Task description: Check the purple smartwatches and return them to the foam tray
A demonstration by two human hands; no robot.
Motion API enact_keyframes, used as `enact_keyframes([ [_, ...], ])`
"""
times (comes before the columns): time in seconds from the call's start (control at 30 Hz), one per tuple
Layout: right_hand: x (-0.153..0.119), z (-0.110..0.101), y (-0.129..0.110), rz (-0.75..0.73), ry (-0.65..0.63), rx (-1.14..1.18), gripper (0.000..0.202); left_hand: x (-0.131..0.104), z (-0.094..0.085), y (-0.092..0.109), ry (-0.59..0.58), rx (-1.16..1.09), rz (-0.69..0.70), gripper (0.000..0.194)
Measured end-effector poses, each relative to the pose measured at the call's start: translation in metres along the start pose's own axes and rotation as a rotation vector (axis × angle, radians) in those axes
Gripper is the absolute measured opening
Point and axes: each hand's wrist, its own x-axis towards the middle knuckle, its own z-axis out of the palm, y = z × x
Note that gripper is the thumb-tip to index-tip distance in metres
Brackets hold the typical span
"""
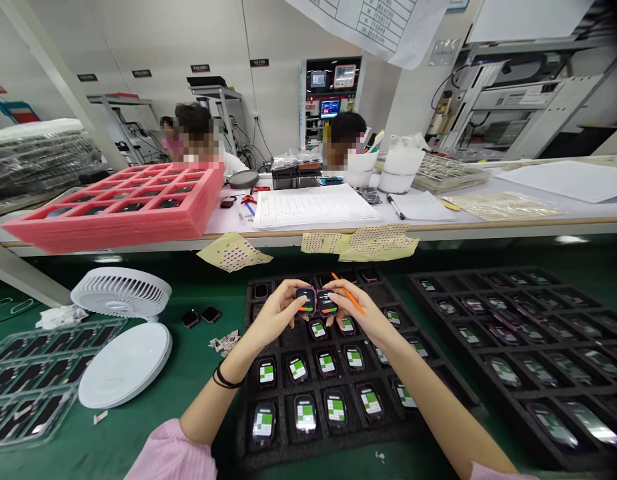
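Two lit smartwatches without straps are held side by side over a black foam tray [283, 450]. My left hand [282, 308] is closed on the left smartwatch [305, 298], its thumb across the screen. My right hand [355, 303] grips the right smartwatch [327, 302] the same way, and an orange pen-like stick [349, 293] is also tucked in that hand. Both screens are dark with a coloured band near the bottom. Below them, several watches with green and white screens, such as this watch [305, 413], sit in the tray's compartments.
A second black tray [493, 400] of watches lies to the right. On the left stand a white fan [125, 367], clear plastic trays [31, 393] and two dark watch bodies [201, 317]. A shelf [468, 229] beyond holds a pink foam tray [123, 230] and papers [313, 205]. Two or more people sit beyond.
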Motion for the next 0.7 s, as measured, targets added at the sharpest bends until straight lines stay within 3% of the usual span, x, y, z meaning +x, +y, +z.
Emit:
enact_keyframes([
  [0.47, -0.0006, -0.0025, -0.0023, -0.012, 0.002, 0.011, 0.03, 0.003, -0.0039, -0.0075, 0.004, -0.086, -0.011, 0.042],
  [0.7, -0.0002, -0.0017, -0.003, 0.0, -0.003, 0.005, 0.029, 0.0012, -0.0041, -0.0005, -0.003, -0.062, -0.01, 0.04],
])
